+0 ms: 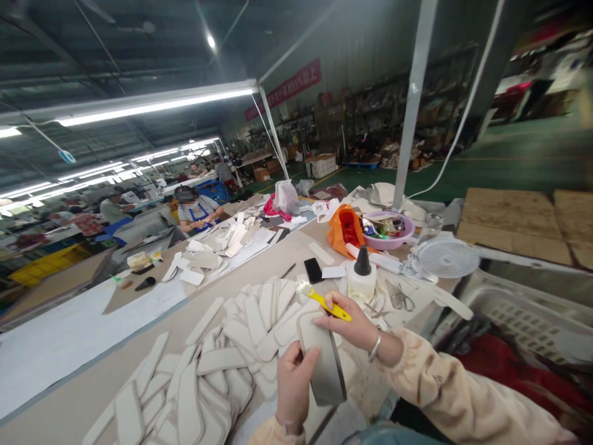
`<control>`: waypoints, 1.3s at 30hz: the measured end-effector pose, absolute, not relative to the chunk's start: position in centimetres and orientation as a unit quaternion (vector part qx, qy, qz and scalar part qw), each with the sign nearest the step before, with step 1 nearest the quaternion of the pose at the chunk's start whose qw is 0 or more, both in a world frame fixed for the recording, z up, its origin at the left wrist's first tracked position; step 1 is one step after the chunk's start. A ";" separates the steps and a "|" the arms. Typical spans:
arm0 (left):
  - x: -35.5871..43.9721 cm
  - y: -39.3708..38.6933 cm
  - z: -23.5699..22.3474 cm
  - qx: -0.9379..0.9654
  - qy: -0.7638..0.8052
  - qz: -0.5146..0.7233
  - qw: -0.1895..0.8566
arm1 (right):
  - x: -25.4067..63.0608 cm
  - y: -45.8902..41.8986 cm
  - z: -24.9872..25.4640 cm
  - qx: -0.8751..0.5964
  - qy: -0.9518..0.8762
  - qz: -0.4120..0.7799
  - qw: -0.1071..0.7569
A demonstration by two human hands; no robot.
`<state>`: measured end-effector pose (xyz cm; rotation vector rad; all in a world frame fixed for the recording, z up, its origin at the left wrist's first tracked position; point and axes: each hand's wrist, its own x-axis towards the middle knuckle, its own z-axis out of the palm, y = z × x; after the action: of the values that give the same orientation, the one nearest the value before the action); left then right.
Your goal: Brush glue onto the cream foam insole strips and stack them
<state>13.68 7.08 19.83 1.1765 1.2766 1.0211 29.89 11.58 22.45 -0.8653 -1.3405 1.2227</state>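
Observation:
My left hand grips a pale grey padded panel with rounded corners and a darker edge, thumb on its face. My right hand holds a yellow-handled brush, its bristles pointing left, and its thumb lies on the panel's top edge. Several similar cream panels lie heaped to the left of my hands. Just beyond my right hand stands a white glue bottle with a black cone nozzle.
Nearby lie a black phone, scissors, an orange bag, a purple basin of odds and ends, and a white fan. A white pole rises behind. Across the table sits a co-worker beside scattered pale pieces.

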 end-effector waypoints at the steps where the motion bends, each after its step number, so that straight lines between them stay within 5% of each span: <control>1: 14.0 7.0 19.8 0.496 0.530 0.433 0.534 | 30.2 11.6 22.5 -0.359 -0.563 0.516 0.536; 11: 16.7 7.0 20.3 0.485 0.501 0.470 0.541 | 32.8 11.8 23.7 -0.347 -0.577 0.507 0.538; 21: 18.5 5.5 19.0 0.337 0.387 0.353 0.782 | 34.1 16.2 22.5 -0.340 -0.511 0.527 0.587; 39: 17.7 2.7 14.9 0.318 0.453 0.351 0.755 | 35.9 18.4 18.2 -0.384 -0.491 0.474 0.622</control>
<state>17.72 2.74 14.92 0.6939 0.9891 0.7665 35.85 18.38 18.17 -0.8825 -1.1275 1.0888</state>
